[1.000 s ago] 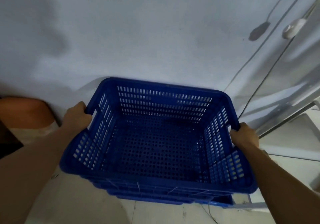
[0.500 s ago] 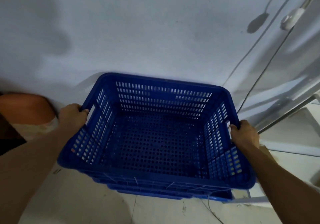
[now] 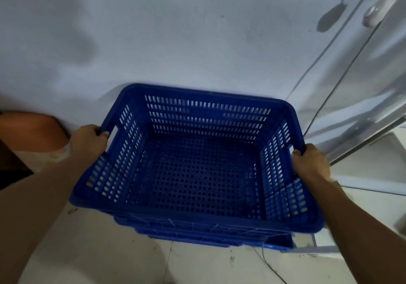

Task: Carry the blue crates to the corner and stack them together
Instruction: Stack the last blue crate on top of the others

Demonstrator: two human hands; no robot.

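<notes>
A blue perforated plastic crate fills the middle of the view, its far side close to the white wall. It is empty. My left hand grips the handle slot in its left rim. My right hand grips the handle slot in its right rim. Beneath it, the rims of other blue crates show along the near side, nested in a stack on the floor.
A white wall stands right behind the crate. A reddish-brown rounded object sits at the left by the wall. Thin cables and a white switch run down the right wall. A loose wire lies on the pale tiled floor.
The crate and both hands have shifted slightly, with the crate sitting a little lower on the stack beneath it. My grip on both handles is unchanged.
</notes>
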